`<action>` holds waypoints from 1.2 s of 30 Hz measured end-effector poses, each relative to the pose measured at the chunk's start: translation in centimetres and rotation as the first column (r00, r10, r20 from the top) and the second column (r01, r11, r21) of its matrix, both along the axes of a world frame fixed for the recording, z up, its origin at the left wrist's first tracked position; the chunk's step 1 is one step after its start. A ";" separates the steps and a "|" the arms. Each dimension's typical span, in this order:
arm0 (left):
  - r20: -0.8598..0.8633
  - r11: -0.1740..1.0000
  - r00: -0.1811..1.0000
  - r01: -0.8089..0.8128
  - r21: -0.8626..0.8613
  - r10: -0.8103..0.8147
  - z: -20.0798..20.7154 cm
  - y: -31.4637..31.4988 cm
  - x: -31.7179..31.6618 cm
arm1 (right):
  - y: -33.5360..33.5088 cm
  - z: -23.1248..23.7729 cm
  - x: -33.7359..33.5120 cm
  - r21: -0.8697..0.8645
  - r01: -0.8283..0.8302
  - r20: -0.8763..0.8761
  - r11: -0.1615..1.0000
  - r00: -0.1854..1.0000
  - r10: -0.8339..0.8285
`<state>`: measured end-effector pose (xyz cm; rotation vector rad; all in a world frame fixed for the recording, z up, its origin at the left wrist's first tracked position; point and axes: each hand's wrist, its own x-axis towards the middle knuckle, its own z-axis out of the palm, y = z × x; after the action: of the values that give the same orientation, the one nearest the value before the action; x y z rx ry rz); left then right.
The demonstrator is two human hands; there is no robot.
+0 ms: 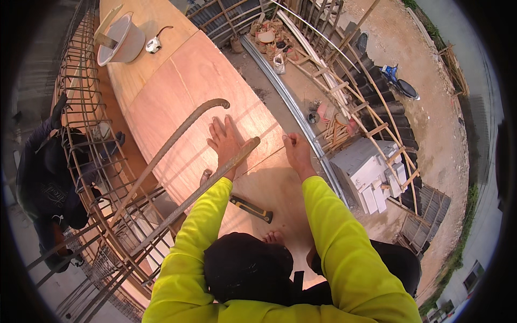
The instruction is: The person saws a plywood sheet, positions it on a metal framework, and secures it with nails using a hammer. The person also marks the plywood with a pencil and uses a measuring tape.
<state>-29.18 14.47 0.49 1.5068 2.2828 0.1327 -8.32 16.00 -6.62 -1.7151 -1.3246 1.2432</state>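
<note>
My left hand (pixel 225 142) lies flat on a reddish plywood sheet (pixel 196 81), fingers spread, close to a seam between two sheets. A thick rebar (pixel 215 173) passes over its wrist. At the sheet's right edge, my right hand (pixel 298 153) is closed, thumb and fingers pinched together; whatever they hold, if anything, is too small to make out. Below my left forearm lies a hammer (pixel 251 208) with a black and yellow handle. The forearm hides part of it. Another rebar with a hooked end (pixel 186 121) curves up left of my left hand.
A pale plastic tub (pixel 129 43) and a tape measure (pixel 154 45) sit on the far plywood. To the left stands a rebar cage (pixel 89 118), with a co-worker (pixel 54 183) in dark clothes beyond it. Right of the platform's edge are metal channels (pixel 301 116) and white blocks (pixel 358 167) lower down.
</note>
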 end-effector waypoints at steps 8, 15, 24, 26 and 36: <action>0.034 0.961 0.996 -0.068 -0.268 0.080 -0.2 2.2 0.4 | -0.8 1.0 0.0 0.081 0.010 0.039 0.997 0.999 -0.013; 0.051 0.949 0.997 -0.035 -0.313 0.054 -0.1 2.3 0.0 | -0.3 0.9 0.4 0.148 -0.003 -0.056 0.989 0.998 0.011; -0.024 0.955 0.999 -0.032 -0.296 0.027 -1.2 2.2 -0.5 | 3.8 4.3 7.1 -0.361 -0.597 0.100 0.716 0.739 0.666; -0.063 0.964 0.998 -0.024 -0.264 0.008 -1.2 2.3 0.1 | 1.9 5.8 9.9 -0.397 -0.586 0.141 0.707 0.722 0.678; 0.072 0.740 0.899 0.398 -0.541 -0.432 6.5 -13.8 10.3 | -16.7 16.1 26.6 -0.603 -0.436 0.266 0.668 0.680 0.684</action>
<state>-18.93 0.67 6.99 1.6485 1.7316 -0.6486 18.31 -0.69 9.44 -2.1355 -2.1277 1.7043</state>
